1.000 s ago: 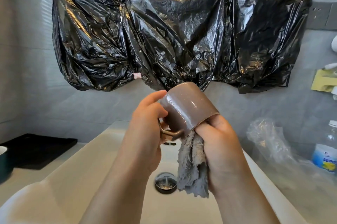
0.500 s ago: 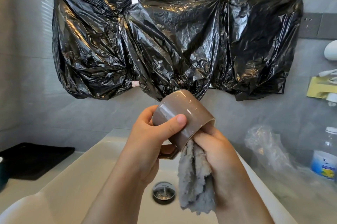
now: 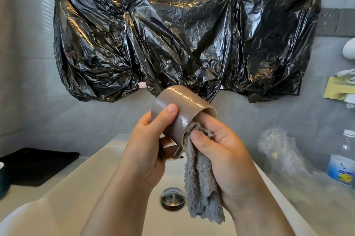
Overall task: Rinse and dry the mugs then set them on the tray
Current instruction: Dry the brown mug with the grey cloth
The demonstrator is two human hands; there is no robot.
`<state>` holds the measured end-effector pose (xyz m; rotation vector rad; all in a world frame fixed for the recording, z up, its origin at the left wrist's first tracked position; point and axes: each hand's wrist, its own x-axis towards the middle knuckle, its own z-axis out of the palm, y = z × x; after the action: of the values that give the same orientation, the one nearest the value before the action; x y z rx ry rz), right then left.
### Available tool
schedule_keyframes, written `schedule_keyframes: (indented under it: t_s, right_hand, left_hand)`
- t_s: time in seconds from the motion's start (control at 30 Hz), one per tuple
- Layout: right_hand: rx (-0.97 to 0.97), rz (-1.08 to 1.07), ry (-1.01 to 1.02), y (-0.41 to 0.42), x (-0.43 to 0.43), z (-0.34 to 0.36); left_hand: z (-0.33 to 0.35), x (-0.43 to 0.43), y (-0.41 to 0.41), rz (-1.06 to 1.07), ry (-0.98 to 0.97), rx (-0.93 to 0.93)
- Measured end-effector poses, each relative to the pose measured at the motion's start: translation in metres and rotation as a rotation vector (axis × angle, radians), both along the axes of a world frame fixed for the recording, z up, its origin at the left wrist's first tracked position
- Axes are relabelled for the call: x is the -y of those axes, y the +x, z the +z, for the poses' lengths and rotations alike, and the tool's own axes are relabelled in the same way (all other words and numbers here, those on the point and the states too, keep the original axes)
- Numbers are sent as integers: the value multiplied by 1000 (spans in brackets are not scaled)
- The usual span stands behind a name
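Over the white basin (image 3: 80, 193), the left hand (image 3: 146, 151) clamps the glossy taupe ceramic mug (image 3: 182, 109), tilted mouth-down toward the right hand (image 3: 224, 151), which pinches a shaggy grey cloth (image 3: 199, 184) into its rim, likely so drips fall into the sink.

Your left hand (image 3: 148, 151) and right hand (image 3: 224, 160) are bare, with no gloves, rings, watch or bands on either one. Both forearms are uncovered as far as they show, down to the bottom edge of the view, with no sleeve or cuff in sight. Your fingernails are short and unpainted, plainest on the left thumb and the right thumb.
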<state>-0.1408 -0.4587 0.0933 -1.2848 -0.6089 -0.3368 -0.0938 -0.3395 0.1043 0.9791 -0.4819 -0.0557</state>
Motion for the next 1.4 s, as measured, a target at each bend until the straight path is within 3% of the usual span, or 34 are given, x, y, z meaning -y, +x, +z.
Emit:
schedule_keyframes:
  t_s: [0.1, 0.23, 0.3, 0.4, 0.57, 0.63, 0.7, 0.8, 0.9, 1.0, 1.17, 1.23, 1.33, 1.4]
  right_hand:
    - [16, -117, -46, -1, -3, 0]
    - [32, -689, -566, -6, 0, 0]
    - [-23, -794, -723, -6, 1, 0]
    - [-106, -591, -573, -3, 1, 0]
    - [-214, -32, 130, -9, -3, 10]
    - [-230, 50, 306, -10, -3, 11]
    - [-182, -66, 227, -6, -3, 10]
    - [31, -503, -310, -8, -3, 5]
    - [-4, -761, -667, -13, 1, 6]
    - [-77, -573, -504, -14, 0, 7]
    - [-248, -2, 209, -7, -7, 11]
    - [-252, 79, 335, -7, -7, 12]
    - [-132, -118, 150, -4, -7, 8]
    - [84, -532, -251, -1, -6, 2]
  left_hand:
    - [-2, -2, 1, -20, 56, 9]
    - [-3, -1, 1, 17, 119, 47]
    - [-3, 0, 0, 24, 130, 54]
    - [-4, 0, 0, 25, 144, 48]
    - [-3, -2, 1, -26, 95, 56]
    - [-3, 0, 0, -37, 78, 29]
    - [-4, 2, 1, -41, 64, -2]
    - [-5, 2, 1, -29, 82, -6]
    - [-7, 2, 1, -24, 112, 34]
    - [-7, 3, 0, -22, 107, 56]
    - [-6, 1, 2, -31, 91, 60]
    - [-6, 2, 3, -13, 87, 47]
    - [-7, 3, 4, 4, 48, 5]
    - [-7, 3, 4, -2, 26, -19]
